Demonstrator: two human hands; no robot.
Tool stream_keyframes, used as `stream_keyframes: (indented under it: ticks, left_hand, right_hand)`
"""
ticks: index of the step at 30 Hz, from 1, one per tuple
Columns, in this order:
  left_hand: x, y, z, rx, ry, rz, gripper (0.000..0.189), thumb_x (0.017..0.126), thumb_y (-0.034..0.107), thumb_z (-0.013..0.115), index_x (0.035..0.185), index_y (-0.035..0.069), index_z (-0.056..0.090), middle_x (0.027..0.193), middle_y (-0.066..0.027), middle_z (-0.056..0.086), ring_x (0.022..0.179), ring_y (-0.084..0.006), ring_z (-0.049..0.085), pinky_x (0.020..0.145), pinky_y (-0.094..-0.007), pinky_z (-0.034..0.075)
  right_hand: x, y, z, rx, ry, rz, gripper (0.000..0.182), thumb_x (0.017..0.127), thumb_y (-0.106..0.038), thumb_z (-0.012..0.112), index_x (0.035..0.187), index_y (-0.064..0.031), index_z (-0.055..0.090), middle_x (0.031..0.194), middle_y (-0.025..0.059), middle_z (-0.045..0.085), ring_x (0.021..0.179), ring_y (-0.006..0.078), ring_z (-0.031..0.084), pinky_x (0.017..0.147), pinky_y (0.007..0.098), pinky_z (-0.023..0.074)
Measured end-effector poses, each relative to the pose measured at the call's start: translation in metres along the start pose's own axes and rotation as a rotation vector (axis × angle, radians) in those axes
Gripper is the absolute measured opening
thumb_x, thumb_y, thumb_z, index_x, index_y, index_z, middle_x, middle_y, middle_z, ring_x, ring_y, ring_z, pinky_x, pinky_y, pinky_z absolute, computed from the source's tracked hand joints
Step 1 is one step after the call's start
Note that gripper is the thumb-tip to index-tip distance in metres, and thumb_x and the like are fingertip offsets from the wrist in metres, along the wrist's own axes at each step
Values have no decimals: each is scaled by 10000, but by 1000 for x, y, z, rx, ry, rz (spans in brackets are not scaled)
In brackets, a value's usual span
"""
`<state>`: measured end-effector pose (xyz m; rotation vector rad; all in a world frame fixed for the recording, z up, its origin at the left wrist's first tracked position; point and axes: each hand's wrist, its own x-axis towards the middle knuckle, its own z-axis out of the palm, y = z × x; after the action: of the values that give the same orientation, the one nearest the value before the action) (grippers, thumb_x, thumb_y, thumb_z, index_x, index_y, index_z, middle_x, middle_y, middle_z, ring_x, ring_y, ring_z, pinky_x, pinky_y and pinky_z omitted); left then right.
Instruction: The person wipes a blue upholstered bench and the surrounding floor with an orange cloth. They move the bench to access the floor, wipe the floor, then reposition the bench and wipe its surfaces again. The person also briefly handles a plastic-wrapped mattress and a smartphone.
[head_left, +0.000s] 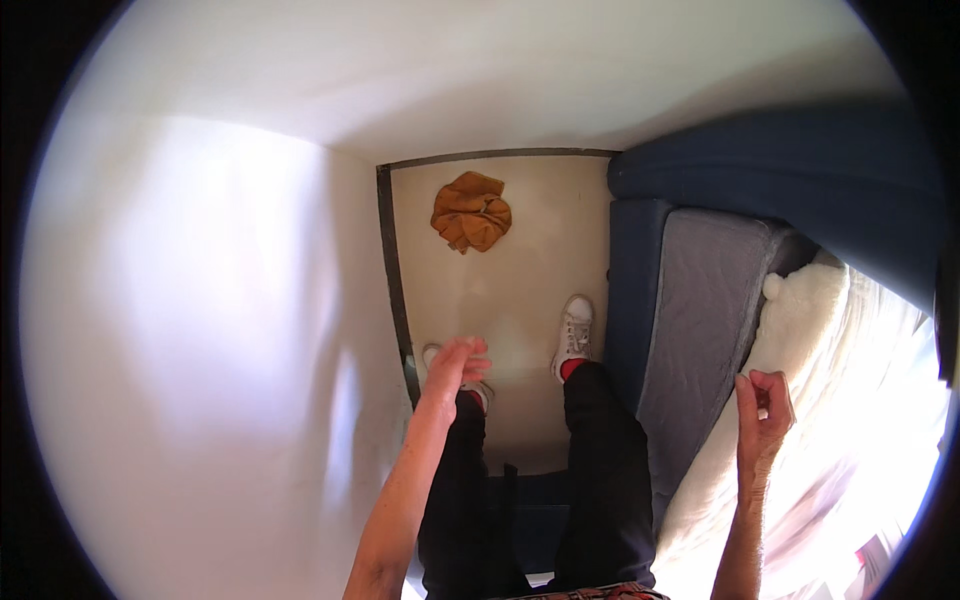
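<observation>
My left hand (456, 367) hangs in front of my left shoe, fingers apart and slightly blurred, with nothing in it. Off to the right, my right hand (765, 401) is over a cream fleecy cover (802, 307) on the sofa. Its fingers curl loosely towards the thumb, and no object shows between them. Whether it touches the cover is unclear. On the floor ahead of my feet lies a crumpled orange-brown cloth (471, 212), apart from both hands.
White walls rise on the left (225, 315) and ahead (480, 75), with dark skirting (390, 255) along the beige floor (525, 277). To the right is a blue sofa (634, 285) with a grey seat cushion (709, 300). My white shoes (576, 322) stand apart on the floor.
</observation>
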<state>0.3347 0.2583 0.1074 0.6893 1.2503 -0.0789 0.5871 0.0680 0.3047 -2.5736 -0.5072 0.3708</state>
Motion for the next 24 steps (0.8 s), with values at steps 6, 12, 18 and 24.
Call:
stream_keyframes:
  ticks: [6,12,18,24]
  left_hand:
    - [-37,92,12,-88,21,198,359,845,353,456,1023,44,500,993,-108,568,838,-162,558,731,-271,424]
    - [-84,124,20,-60,67,237,392,846,364,445,1040,26,484,1018,-137,571,858,-178,560,738,-275,428]
    - [-138,175,32,8,2,294,397,851,381,427,1045,38,467,961,-150,594,875,-195,562,755,-290,413]
    - [-188,220,79,-2,-67,513,299,863,333,421,954,59,498,948,-160,595,870,-211,559,740,-301,413]
  right_hand:
    - [-38,41,-42,-165,6,220,145,743,-95,636,778,-3,529,607,-3,448,558,74,386,505,216,332]
    - [-77,106,-45,-164,-229,372,366,602,-275,742,722,4,537,627,100,526,559,209,507,531,330,408]
    - [-61,87,-50,-138,-293,389,429,561,-342,744,697,14,547,668,129,544,604,278,527,572,375,410]
    - [-79,121,-47,-158,-236,304,466,557,-399,741,657,-3,516,684,144,536,651,311,524,603,399,412]
